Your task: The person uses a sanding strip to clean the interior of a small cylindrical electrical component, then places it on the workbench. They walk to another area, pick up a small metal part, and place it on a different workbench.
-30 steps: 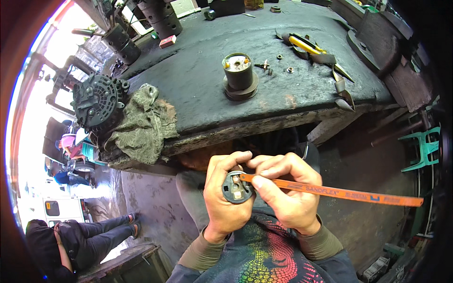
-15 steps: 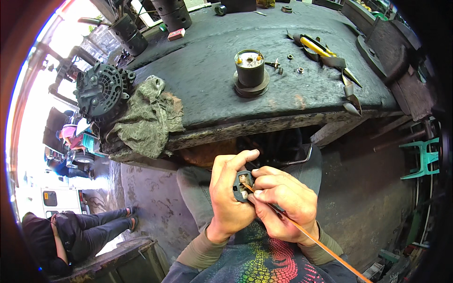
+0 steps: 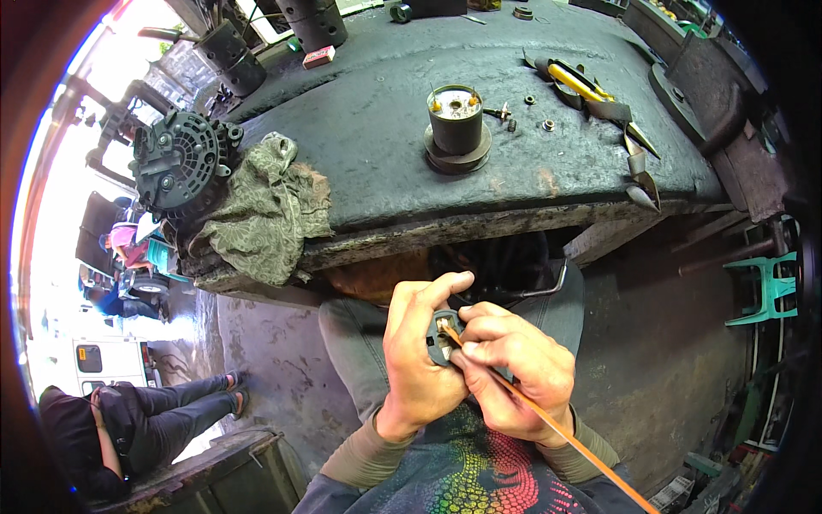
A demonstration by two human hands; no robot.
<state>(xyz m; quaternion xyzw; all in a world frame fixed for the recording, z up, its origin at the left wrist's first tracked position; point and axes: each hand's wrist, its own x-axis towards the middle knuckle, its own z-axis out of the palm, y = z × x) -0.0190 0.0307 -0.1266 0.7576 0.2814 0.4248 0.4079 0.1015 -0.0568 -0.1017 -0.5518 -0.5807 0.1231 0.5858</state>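
Above my lap, my left hand (image 3: 421, 355) is closed around a small dark grey housing (image 3: 434, 351) with openings in its upturned face. Pale parts show inside those openings. Pinched in the fingers of my right hand (image 3: 522, 364) is a long, thin orange-brown strip (image 3: 572, 430). Its tip goes into the housing's opening, and its other end runs down past my right forearm. Both hands are close together, the right fingers touching the housing's edge. Beyond them, on the bench, a dark cylinder (image 3: 456, 135) with two yellowish terminals stands on a round pulley-like base.
The dark workbench (image 3: 377, 163) stretches ahead. An alternator (image 3: 178, 163) and a crumpled rag (image 3: 261, 218) sit at its left edge. To the right lie small nuts, a yellow-handled tool (image 3: 578, 81) and a curled dark strip (image 3: 638, 167). A person (image 3: 145, 428) stands at lower left.
The strip's tip has shifted slightly within the housing, and its far end has swung a little to the left. Both hands keep their hold; the view has shifted slightly.
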